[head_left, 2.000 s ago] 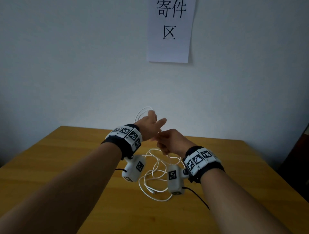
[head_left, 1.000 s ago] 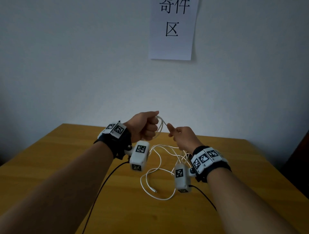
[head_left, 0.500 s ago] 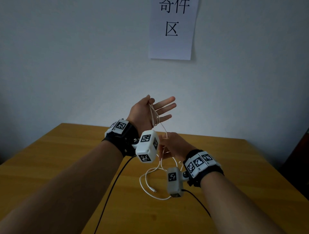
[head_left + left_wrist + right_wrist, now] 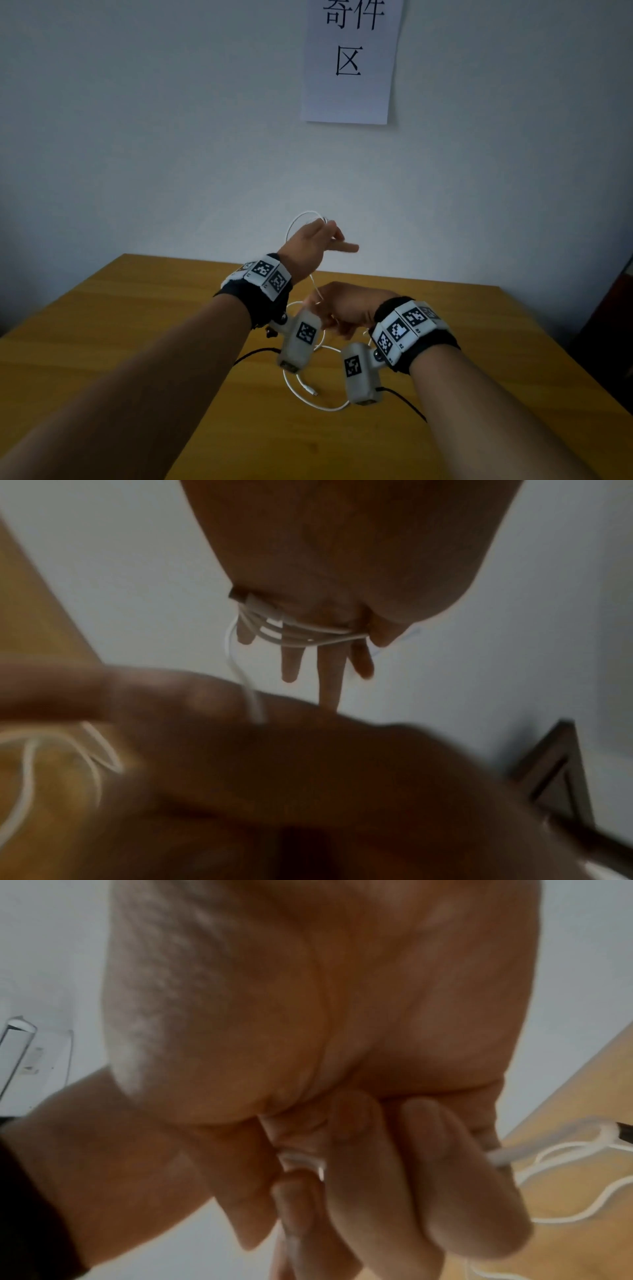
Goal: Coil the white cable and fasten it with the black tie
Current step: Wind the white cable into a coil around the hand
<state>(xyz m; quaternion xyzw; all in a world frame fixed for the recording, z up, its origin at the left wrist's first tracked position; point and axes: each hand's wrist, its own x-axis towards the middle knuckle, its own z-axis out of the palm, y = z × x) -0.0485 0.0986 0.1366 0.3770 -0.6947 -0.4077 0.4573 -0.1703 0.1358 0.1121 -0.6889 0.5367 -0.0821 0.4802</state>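
Note:
The white cable (image 4: 301, 635) is wound in several turns round the straight fingers of my left hand (image 4: 308, 250), which is raised above the table with its back toward me. A loop of the cable (image 4: 298, 219) stands up behind that hand. One strand runs down to my right hand (image 4: 346, 305), just below and in front of the left. In the right wrist view its curled fingers (image 4: 428, 1164) pinch the cable (image 4: 507, 1156). The rest of the cable (image 4: 325, 408) lies in loose curves on the table, its plug end free. No black tie shows in any view.
The wooden table (image 4: 137, 325) stands against a pale wall with a paper sign (image 4: 349, 61) on it. Black cords (image 4: 253, 353) trail from the wrist cameras across the table. Dark furniture (image 4: 616, 325) stands at the right edge.
My left hand has turned from palm-up with spread fingers to back-up and has dropped a little. My right hand has led the cable round underneath it.

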